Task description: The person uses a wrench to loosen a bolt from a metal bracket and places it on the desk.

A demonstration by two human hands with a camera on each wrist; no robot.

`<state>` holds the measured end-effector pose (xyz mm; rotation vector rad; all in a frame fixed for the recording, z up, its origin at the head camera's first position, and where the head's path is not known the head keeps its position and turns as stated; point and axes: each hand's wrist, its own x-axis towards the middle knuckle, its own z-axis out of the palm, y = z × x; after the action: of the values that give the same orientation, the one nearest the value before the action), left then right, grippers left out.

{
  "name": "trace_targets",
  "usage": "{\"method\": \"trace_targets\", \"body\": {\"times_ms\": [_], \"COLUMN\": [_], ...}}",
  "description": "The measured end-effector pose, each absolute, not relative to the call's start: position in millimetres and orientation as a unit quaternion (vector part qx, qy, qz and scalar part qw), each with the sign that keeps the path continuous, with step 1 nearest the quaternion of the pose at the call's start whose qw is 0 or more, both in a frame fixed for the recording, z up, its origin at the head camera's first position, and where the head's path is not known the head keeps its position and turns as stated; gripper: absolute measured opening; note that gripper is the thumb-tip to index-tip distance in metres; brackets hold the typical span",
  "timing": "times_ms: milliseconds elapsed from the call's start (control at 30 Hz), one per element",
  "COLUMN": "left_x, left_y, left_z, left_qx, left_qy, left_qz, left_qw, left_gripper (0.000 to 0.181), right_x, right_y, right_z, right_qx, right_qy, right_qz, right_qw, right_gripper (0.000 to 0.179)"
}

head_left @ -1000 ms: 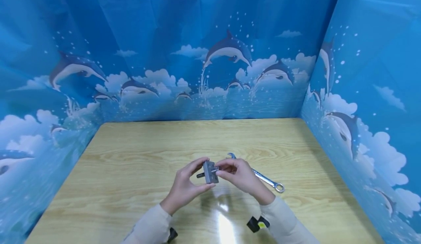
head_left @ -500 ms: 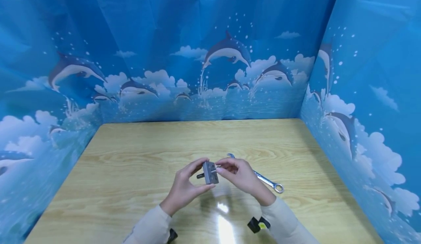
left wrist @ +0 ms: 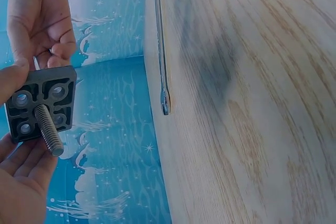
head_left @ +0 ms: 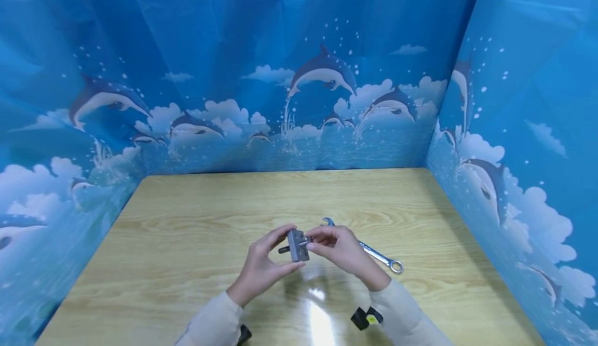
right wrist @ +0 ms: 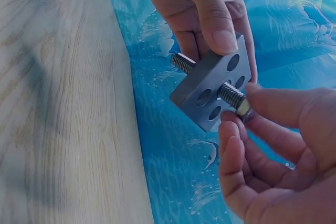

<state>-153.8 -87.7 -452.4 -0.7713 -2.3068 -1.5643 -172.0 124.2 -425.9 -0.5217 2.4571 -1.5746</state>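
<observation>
On the table (head_left: 210,206) we see a wrench (head_left: 377,255), partly hidden by the right hand (head_left: 343,250) pinching a bolt (right wrist: 231,94); the left hand (head_left: 261,264), spread wide, grips the grey block (right wrist: 218,74).

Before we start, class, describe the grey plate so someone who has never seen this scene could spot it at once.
Start at the wood-grain table and find the left hand above it. In that hand's grip is the grey plate. Unlike the long shiny wrench on the table or the threaded bolt through the plate's middle, it is flat and squarish, with four round holes.
</observation>
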Motion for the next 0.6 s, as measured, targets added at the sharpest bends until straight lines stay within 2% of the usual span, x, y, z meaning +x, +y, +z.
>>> {"method": "trace_targets", "body": {"times_ms": [300,600], "left_x": [-154.0,-154.4], "left_y": [-87.4,-86.4], "left_z": [-452.6,-452.3], "left_qx": [-0.265,-0.261], "left_qy": [-0.790,-0.793], "left_qz": [-0.538,-0.535], "left_qw": [0.124,0.129], "left_gripper": [0.076,0.077], "right_x": [-170.6,-171.3], "right_y": [125.3,125.6], "right_z": [-425.2,-425.0], "right_qx": [-0.203,-0.176], "right_qy": [0.823,0.827], "right_qz": [-0.525,-0.527], "right_qw": [0.078,0.091], "right_gripper": [0.027,0.032]}}
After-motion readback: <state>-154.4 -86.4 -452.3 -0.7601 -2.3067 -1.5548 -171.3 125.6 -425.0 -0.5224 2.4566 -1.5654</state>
